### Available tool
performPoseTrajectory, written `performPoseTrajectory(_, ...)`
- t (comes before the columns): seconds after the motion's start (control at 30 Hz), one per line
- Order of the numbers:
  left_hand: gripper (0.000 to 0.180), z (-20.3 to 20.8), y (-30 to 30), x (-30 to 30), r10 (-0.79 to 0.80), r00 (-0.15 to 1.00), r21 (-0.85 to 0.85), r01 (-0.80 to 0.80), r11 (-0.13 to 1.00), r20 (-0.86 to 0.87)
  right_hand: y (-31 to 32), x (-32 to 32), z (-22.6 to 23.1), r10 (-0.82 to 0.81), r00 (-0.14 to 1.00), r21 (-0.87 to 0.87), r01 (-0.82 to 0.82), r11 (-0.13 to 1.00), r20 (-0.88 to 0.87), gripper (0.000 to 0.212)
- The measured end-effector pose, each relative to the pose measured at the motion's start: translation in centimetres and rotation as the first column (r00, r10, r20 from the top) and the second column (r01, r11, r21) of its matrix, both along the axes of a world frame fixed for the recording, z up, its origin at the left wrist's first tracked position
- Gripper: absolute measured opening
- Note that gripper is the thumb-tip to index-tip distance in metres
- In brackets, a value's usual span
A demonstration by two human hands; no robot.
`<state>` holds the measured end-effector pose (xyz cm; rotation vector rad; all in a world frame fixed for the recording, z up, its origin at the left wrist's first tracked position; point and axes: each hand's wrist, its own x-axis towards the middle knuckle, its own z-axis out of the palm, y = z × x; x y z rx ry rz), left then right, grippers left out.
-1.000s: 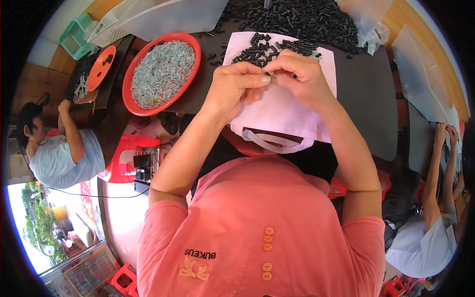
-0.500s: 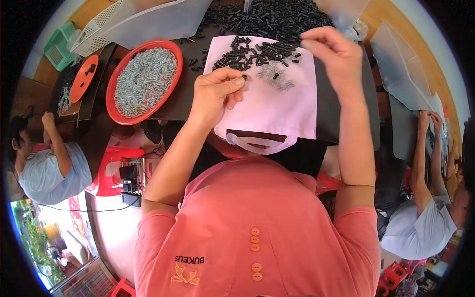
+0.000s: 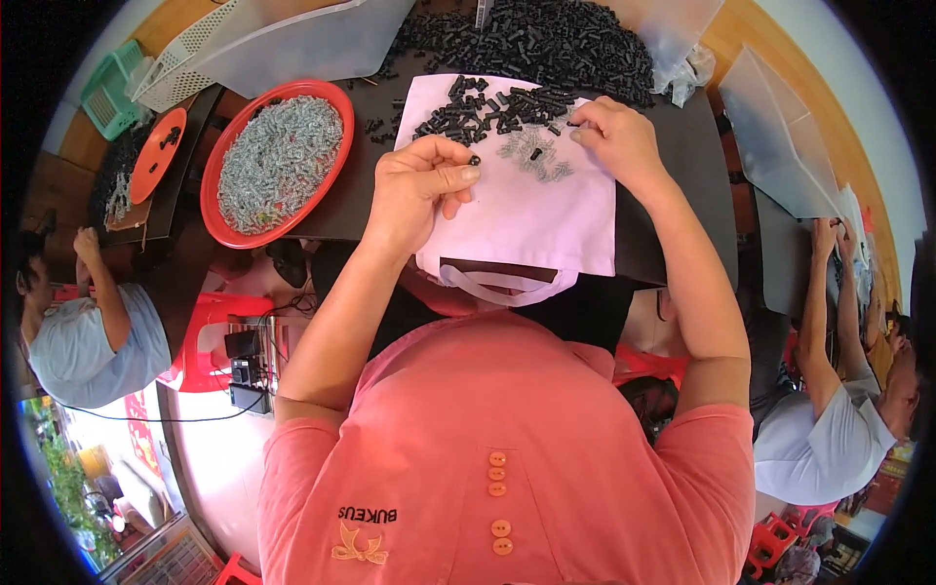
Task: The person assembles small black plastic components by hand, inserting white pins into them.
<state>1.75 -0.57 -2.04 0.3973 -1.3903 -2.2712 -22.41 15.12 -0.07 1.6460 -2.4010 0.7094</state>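
Note:
My left hand (image 3: 421, 187) is closed in a pinch above the left part of a pale pink cloth bag (image 3: 507, 219). Between its thumb and forefinger sits a small black cylindrical part (image 3: 475, 161). At the bag's upper right, my right hand (image 3: 621, 144) has its fingertips drawn together beside the loose black parts; whether anything is in them is too small to tell. Between the hands lies a small heap of silvery spring-like pieces (image 3: 551, 168) with one black part (image 3: 535, 153) on top. More black parts (image 3: 458, 122) are scattered along the bag's far edge.
On the left stands a red basin (image 3: 211, 195) full of silvery springs. A large pile of black parts (image 3: 575, 49) covers the back of the dark table (image 3: 682, 146). Translucent bins (image 3: 312, 44) rise behind. One person (image 3: 97, 331) works at left, another (image 3: 829, 429) at right.
My right hand has come down and left from the large black pile to the bag, its fingertips now by the loose parts. The left hand keeps its pinch on the black part.

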Motion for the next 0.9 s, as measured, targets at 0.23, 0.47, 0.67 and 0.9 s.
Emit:
performPoseTrajectory(0.23, 0.009, -0.1, 0.0, 0.1, 0.014, 1.0, -0.002, -0.014, 1.0, 0.0, -0.7, 0.0, -0.5, -0.023, 0.997, 0.007, 0.023, 1.0, -0.067, 0.015)
performPoseTrajectory(0.47, 0.008, 0.3, 0.2, 0.1, 0.03, 0.999, -0.01, -0.03, 0.999, 0.011, -1.5, -0.3, 0.2, -0.065, 0.997, 0.117, 0.069, 0.991, -0.041, 0.012)
performPoseTrajectory(0.67, 0.006, -0.1, 0.1, 0.1, -0.005, 1.0, -0.025, 0.005, 1.0, -0.028, -1.2, 0.5, 0.4, -0.059, 0.998, 0.097, 0.059, 0.994, -0.008, 0.006)
performPoseTrajectory(0.9, 0.008, -0.1, 0.1, 0.0, 0.016, 0.999, -0.012, -0.017, 1.0, -0.037, -0.5, 1.0, 0.1, -0.001, 1.0, 0.046, 0.0, 0.999, 0.014, 0.006)
